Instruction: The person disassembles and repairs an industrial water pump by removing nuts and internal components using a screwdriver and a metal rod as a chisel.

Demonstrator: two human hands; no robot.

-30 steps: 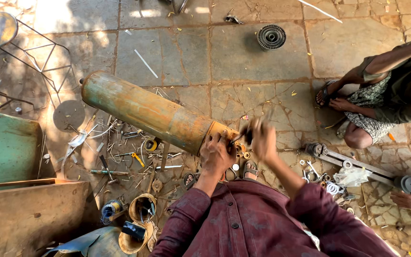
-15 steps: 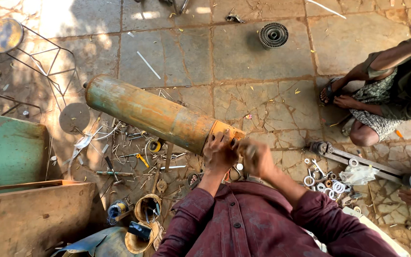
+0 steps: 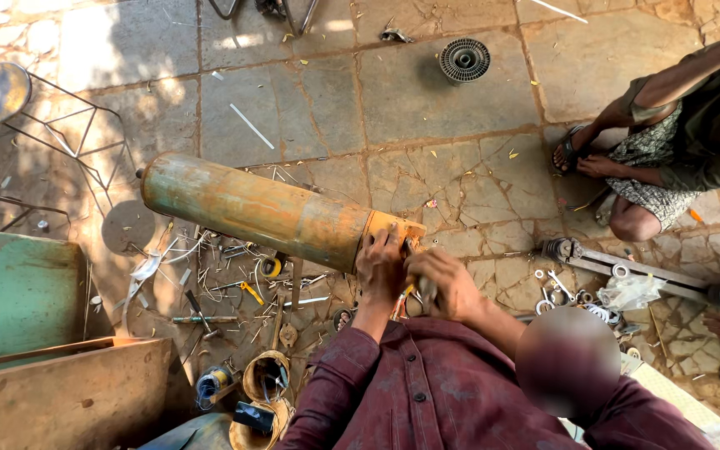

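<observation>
Scrap metal bits [image 3: 235, 292] litter paving beside rusty cylinder [image 3: 260, 212], under both hands.

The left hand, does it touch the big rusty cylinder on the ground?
Touching. The head view shows the left hand pressed flat on the near end of the rusty cylinder, with no gap; the right hand is beside it.

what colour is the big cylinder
Rusty yellow-orange with greenish patches, the cylinder shows best in the head view.

Only one package — a crumpled clear plastic bag [image 3: 631, 292], right, among washers.
</observation>
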